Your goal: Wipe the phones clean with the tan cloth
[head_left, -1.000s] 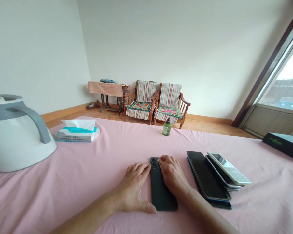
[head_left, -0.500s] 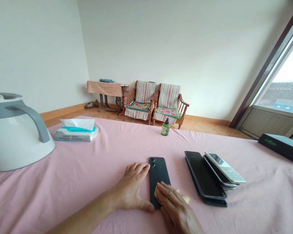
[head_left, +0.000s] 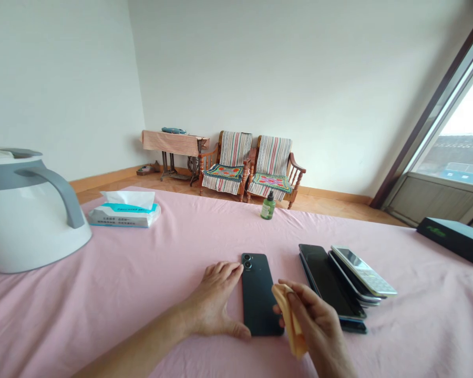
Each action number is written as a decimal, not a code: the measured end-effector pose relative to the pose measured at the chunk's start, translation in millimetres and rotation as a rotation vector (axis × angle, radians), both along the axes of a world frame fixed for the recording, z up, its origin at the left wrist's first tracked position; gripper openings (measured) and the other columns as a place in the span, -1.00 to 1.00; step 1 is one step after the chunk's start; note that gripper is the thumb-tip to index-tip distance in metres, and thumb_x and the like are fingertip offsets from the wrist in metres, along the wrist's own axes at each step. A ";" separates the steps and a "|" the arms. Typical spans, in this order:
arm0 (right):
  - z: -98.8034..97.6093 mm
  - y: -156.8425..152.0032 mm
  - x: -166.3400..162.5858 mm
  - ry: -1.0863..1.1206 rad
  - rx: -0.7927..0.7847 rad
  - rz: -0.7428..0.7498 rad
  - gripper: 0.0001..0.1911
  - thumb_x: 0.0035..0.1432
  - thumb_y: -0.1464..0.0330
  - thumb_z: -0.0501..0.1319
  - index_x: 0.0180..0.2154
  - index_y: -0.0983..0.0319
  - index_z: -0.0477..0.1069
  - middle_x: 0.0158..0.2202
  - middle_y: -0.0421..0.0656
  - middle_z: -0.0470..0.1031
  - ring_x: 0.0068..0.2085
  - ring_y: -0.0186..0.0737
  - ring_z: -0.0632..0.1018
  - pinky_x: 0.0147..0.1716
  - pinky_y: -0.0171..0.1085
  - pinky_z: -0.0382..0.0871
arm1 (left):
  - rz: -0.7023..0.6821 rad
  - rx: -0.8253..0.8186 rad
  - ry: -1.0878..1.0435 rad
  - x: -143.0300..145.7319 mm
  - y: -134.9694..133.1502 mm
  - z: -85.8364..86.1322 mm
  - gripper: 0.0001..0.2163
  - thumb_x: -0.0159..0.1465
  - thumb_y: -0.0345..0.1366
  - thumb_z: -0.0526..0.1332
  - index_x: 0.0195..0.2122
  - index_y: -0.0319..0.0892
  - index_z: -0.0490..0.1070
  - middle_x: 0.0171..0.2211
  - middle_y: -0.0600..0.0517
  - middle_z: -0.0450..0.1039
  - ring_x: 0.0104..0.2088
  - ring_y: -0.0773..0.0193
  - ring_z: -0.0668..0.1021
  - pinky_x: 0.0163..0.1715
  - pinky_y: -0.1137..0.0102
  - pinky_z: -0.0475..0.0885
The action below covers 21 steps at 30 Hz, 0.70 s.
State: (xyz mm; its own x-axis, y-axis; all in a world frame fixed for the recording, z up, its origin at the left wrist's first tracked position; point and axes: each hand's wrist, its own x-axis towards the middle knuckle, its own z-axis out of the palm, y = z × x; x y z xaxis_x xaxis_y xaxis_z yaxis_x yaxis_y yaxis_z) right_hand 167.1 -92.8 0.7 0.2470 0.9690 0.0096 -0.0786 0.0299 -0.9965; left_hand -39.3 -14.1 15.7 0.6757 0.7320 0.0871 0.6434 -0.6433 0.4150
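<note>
A dark smartphone lies face down on the pink cloth, its two round camera lenses at the top left. Along its left edge rests my left hand, fingertips by the cameras and thumb near the lower corner, spread rather than wrapped around it. My right hand pinches a folded yellow cloth between thumb and fingers, held just over the phone's lower right side. To the right of that hand sits a stack of phones, with a light-coloured keypad phone on top of its right part.
A white and grey jug stands at the left, beside a tissue pack. A green pump bottle is near the table's far edge. On the right lies a black box. Two wooden armchairs stand beyond the table.
My right hand has lifted the yellow cloth off the phone's back and moved slightly right, turning so the cloth shows. My left hand stays at the phone's edge.
</note>
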 end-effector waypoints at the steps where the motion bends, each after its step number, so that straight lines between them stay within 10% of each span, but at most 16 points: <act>1: 2.2 0.9 1.4 0.035 -0.028 0.023 -0.49 0.01 0.01 0.28 -0.13 0.25 0.48 -0.48 -0.12 0.58 -0.54 -0.25 0.54 -0.61 -0.39 0.39 | -0.002 -0.001 0.007 -0.1 0.0 0.4 0.02 -0.13 0.28 0.29 0.25 -0.26 0.09 0.22 -0.27 0.14 0.18 -0.21 0.20 0.17 -0.03 0.05; 21: 6.7 6.0 0.7 0.017 -0.026 0.061 -0.54 -0.04 -0.02 0.29 -0.31 0.26 0.47 -0.49 -0.12 0.54 -0.52 -0.22 0.55 -0.61 -0.38 0.37 | -0.007 -0.026 0.051 -0.1 -0.6 2.6 0.04 -0.09 0.30 0.25 0.28 -0.31 0.04 0.25 -0.29 0.08 0.21 -0.21 0.15 0.19 -0.02 0.01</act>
State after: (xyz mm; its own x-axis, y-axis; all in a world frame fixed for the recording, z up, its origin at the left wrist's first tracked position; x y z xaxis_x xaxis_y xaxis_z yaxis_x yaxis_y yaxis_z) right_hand 167.8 -86.8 7.4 0.1871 0.9821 -0.0191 -0.0963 -0.0010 -0.9954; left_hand -39.5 -14.7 18.3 0.6839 0.7288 0.0334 0.6596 -0.6372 0.3985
